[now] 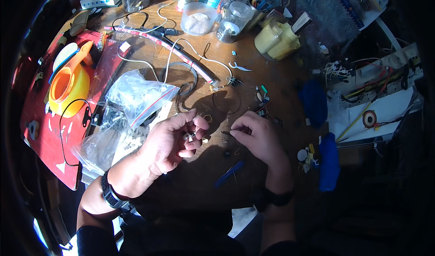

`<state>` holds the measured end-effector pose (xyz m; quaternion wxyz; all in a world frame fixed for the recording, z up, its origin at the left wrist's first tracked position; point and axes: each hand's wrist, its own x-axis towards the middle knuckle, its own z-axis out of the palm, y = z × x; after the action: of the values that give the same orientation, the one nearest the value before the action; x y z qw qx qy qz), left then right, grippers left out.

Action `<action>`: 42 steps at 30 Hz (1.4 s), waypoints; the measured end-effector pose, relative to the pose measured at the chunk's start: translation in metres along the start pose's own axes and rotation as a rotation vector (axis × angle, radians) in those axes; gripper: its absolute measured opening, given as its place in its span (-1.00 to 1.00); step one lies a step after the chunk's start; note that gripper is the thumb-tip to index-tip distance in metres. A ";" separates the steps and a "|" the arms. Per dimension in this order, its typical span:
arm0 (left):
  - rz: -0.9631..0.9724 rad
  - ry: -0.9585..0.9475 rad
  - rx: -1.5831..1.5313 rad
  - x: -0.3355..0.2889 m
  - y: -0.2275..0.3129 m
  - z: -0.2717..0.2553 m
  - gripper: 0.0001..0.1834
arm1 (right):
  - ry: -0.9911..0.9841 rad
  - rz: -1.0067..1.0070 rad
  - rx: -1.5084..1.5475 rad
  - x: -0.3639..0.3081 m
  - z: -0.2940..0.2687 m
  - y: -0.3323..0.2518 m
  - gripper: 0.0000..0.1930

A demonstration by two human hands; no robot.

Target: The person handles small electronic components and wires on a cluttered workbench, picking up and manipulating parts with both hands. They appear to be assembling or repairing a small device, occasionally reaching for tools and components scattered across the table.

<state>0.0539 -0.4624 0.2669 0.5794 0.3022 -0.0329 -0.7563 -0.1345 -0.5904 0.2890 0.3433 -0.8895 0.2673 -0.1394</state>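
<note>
My left hand (164, 140) is turned palm up over the table, its fingers curled around small whitish, shiny pieces (188, 137) too small to name. To its right, my right hand (259, 136) hangs low over the wood with thumb and forefinger pinched together. Whatever sits in that pinch, if anything, is hidden. Between the hands a small golden ring-like bit (208, 118) lies on the tabletop. A slim blue tool (229, 173) rests nearer to me, below the right hand.
Clear plastic bags (136, 97) and a red board (41, 124) bearing an orange-yellow container (70, 93) lie left. Behind are a red-pink strip (181, 56), a white cable (199, 53), a clear tub (198, 19) and a yellowish holder (277, 41). Blue bundles (329, 162) lie right.
</note>
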 end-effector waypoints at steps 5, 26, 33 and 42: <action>0.001 0.047 -0.026 -0.001 0.000 0.002 -0.65 | -0.130 0.031 -0.120 -0.009 0.004 0.015 -0.86; -0.051 -0.146 0.002 0.006 -0.006 -0.002 -0.64 | 0.114 -0.224 0.317 0.001 0.040 -0.037 -0.91; -0.092 -0.073 0.022 0.002 -0.004 0.006 -0.62 | 0.179 -0.182 0.554 0.002 0.039 -0.020 -0.93; -0.057 0.003 -0.007 0.003 -0.002 0.004 -0.72 | 0.436 0.033 0.770 0.003 0.021 0.002 -0.92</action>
<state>0.0498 -0.4656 0.2686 0.5589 0.3019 -0.0208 -0.7721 -0.1241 -0.5818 0.2729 0.5874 -0.6422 0.2763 -0.4078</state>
